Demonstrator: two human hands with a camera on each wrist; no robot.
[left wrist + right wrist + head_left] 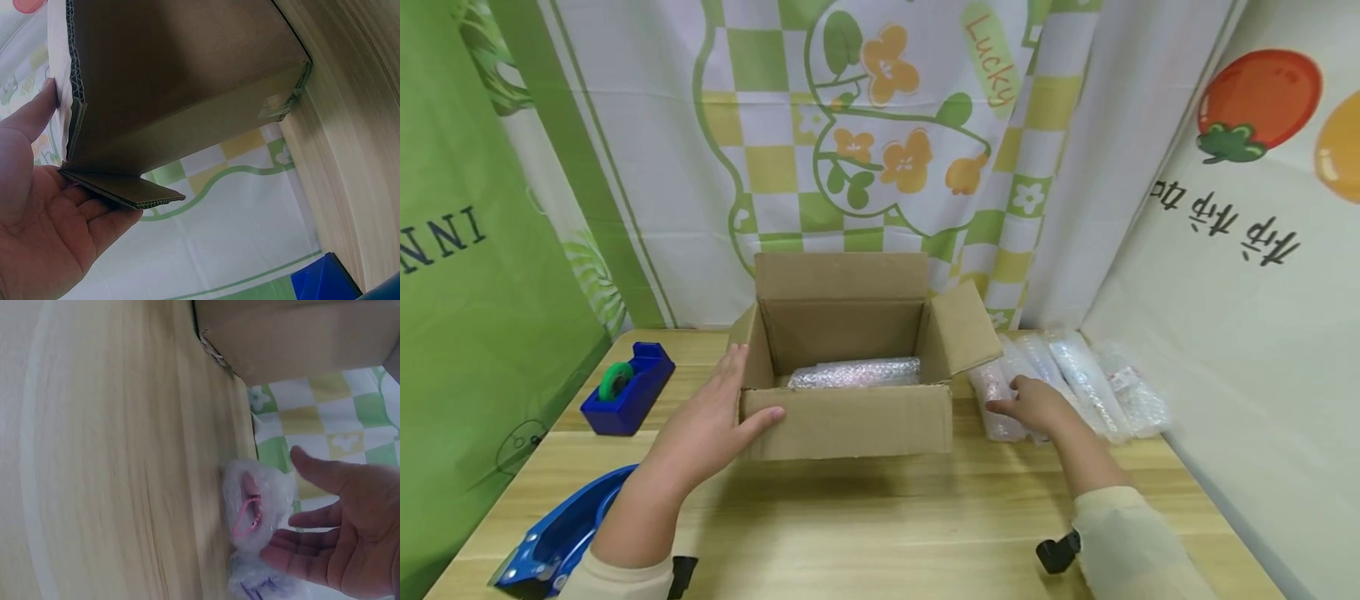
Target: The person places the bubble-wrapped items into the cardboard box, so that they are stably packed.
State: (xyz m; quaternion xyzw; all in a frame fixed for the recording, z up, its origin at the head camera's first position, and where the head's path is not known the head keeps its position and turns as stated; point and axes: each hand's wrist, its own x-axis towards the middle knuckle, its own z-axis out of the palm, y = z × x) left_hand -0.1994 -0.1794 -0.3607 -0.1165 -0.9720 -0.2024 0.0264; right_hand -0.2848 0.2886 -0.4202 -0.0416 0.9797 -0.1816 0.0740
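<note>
A cardboard box (850, 421) stands with its top flaps spread out, and a bubble-wrapped roll (857, 372) lies inside it. My left hand (707, 425) holds the box's front left corner, thumb on the front flap; in the left wrist view its fingers lie behind the small side flap (119, 187). To the right of the box my right hand (1037, 406) hovers at a row of bubble-wrapped bundles (1086, 379), fingers loosely extended. In the right wrist view, a pink beaded cord (250, 515) shows through the wrap of the nearest bundle (275, 490); nothing is gripped there.
A blue tape holder (634, 400) with a green tape roll (616, 381) stands at the table's left. In front of it lies a blue tool (561, 529), partly behind my left forearm. Printed curtains (887, 167) hang behind the wooden table (880, 533).
</note>
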